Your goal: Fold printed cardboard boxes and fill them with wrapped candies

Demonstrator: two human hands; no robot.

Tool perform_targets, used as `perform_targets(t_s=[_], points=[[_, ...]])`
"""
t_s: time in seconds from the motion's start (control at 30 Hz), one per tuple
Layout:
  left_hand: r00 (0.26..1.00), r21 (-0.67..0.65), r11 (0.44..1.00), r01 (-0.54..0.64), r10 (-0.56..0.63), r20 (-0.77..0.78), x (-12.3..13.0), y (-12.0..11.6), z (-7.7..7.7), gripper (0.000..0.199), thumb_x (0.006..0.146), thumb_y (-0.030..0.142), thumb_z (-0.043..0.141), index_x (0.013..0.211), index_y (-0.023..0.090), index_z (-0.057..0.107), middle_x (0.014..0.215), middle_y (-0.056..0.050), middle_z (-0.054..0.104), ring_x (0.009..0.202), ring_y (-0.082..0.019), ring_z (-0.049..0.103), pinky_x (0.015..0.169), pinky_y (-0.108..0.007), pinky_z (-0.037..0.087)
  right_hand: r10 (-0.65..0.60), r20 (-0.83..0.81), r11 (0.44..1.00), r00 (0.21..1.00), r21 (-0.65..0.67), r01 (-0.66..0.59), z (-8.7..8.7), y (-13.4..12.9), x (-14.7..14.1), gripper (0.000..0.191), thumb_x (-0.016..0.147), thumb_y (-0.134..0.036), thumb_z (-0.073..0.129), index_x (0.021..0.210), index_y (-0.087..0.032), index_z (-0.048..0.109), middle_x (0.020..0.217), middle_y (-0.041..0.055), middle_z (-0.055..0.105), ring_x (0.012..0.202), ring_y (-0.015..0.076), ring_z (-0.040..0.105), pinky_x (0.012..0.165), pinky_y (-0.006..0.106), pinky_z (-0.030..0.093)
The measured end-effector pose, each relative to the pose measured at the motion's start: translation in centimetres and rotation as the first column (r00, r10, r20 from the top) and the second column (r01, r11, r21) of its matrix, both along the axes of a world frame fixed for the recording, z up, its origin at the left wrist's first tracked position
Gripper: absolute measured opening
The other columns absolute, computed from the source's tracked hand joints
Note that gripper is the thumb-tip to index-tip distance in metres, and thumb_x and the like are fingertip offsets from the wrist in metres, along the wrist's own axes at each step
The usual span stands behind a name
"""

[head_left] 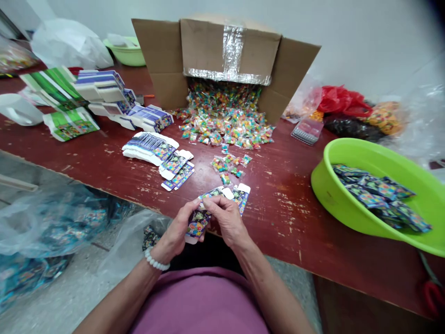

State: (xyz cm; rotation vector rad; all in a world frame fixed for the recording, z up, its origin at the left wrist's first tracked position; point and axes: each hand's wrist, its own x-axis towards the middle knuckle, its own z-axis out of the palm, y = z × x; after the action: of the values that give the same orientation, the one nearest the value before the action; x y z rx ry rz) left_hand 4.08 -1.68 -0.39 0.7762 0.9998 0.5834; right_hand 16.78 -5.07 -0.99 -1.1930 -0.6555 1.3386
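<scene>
Between the fingers (pixel 214 209) sits one box (pixel 198 222): the left hand (pixel 175 229) pinches its side, the right hand (pixel 230 222) its top edge. Just beyond them lies at least one more box (pixel 240 197); farther out, one carton (pixel 208 48); well rightward, one tub (pixel 320 180).

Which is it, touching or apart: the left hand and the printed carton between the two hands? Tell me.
Touching. The head view shows the left hand closed on the side of the printed carton, with no gap between.
</scene>
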Motion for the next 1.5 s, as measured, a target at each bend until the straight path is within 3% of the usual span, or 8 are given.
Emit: perform_targets(t_s=[0.17,0.37,0.5,0.7,0.83,1.0,1.3,1.5], points=[[0.999,-0.046,0.998,-0.045,0.045,-0.001,0.3,-0.4,0.4,0.041,0.081,0.056,0.059,0.071,0.016,0.061,0.055,-0.001,0.06,0.042,-0.014,0.054,0.035,-0.024,0.045,-0.165,0.333,0.965,0.928,0.249,0.082,-0.3,-0.7,-0.7,0.024,0.085,-0.042,0.068,0.075,-0.021,0.071,0.089,0.005,0.068,0.079,0.0176,0.063,0.059,0.025,0.053],[0.997,-0.006,0.998,-0.069,0.07,0.034,0.3,-0.6,0.8,0.038,0.08,0.054,0.063,0.086,0.016,0.066,0.061,0.0,0.063,0.044,-0.013,0.056,0.037,-0.022,0.045,0.005,0.057,0.997,0.998,0.075,-0.009,0.2,-1.0,-0.1,0.03,0.085,-0.052,0.068,0.085,-0.022,0.07,0.074,-0.0007,0.065,0.045,0.0104,0.051,0.038,0.023,0.043],[0.999,-0.008,1.0,-0.026,0.026,0.044,0.3,-0.4,0.7,0.045,0.083,0.054,0.058,0.1,0.014,0.068,0.062,-0.002,0.065,0.041,-0.013,0.055,0.037,-0.023,0.043,0.076,0.01,0.996,0.997,0.046,-0.077,0.1,-0.7,0.9,0.033,0.08,-0.053,0.073,0.087,-0.021,0.071,0.07,0.0003,0.067,0.048,0.0116,0.054,0.042,0.023,0.044],[0.999,-0.009,0.999,-0.048,0.048,0.022,0.4,-0.4,0.4,0.044,0.081,0.057,0.059,0.086,0.014,0.067,0.058,-0.002,0.064,0.04,-0.013,0.055,0.037,-0.023,0.044,-0.025,0.335,0.994,0.942,0.106,-0.011,0.0,-0.1,0.8,0.023,0.087,-0.042,0.065,0.084,-0.019,0.071,0.065,0.0018,0.067,0.048,0.0147,0.059,0.043,0.025,0.045],[0.997,-0.046,0.998,-0.048,0.051,0.054,0.3,-0.1,0.4,0.048,0.08,0.062,0.059,0.072,0.015,0.062,0.053,-0.001,0.06,0.039,-0.013,0.053,0.036,-0.023,0.042,-0.152,0.57,0.93,0.807,0.36,-0.08,0.4,-0.3,0.8,0.019,0.092,-0.03,0.059,0.08,-0.022,0.07,0.088,0.0059,0.073,0.082,0.0201,0.069,0.073,0.032,0.055],[0.995,-0.105,0.993,-0.061,0.069,0.071,0.5,0.1,0.6,0.046,0.079,0.061,0.063,0.078,0.015,0.065,0.057,0.0,0.063,0.04,-0.012,0.054,0.037,-0.022,0.042,-0.12,0.623,0.864,0.773,0.449,-0.228,0.2,-1.1,1.2,0.013,0.095,-0.024,0.056,0.099,-0.023,0.069,0.108,0.006,0.073,0.104,0.0197,0.067,0.094,0.036,0.05],[0.977,-0.048,0.988,-0.145,0.151,0.153,0.7,0.2,0.6,0.041,0.089,0.043,0.053,0.118,0.018,0.067,0.096,-0.005,0.073,0.076,-0.017,0.069,0.061,-0.024,0.054,-0.096,0.64,0.911,0.762,0.366,-0.192,-0.2,-0.2,0.4,0.016,0.088,-0.017,0.062,0.102,-0.024,0.065,0.104,0.0047,0.069,0.099,0.0199,0.063,0.088,0.034,0.052],[0.922,0.066,0.939,-0.337,0.315,0.225,0.0,1.3,2.1,0.05,0.088,0.057,0.058,0.127,0.025,0.057,0.082,0.0,0.069,0.067,-0.015,0.066,0.062,-0.025,0.054,-0.114,0.414,0.99,0.903,0.118,0.07,-2.4,-0.8,-2.8,0.072,0.072,-0.029,0.078,0.135,-0.022,0.044,0.119,0.0098,0.061,0.077,0.0154,0.063,0.065,0.028,0.054]])
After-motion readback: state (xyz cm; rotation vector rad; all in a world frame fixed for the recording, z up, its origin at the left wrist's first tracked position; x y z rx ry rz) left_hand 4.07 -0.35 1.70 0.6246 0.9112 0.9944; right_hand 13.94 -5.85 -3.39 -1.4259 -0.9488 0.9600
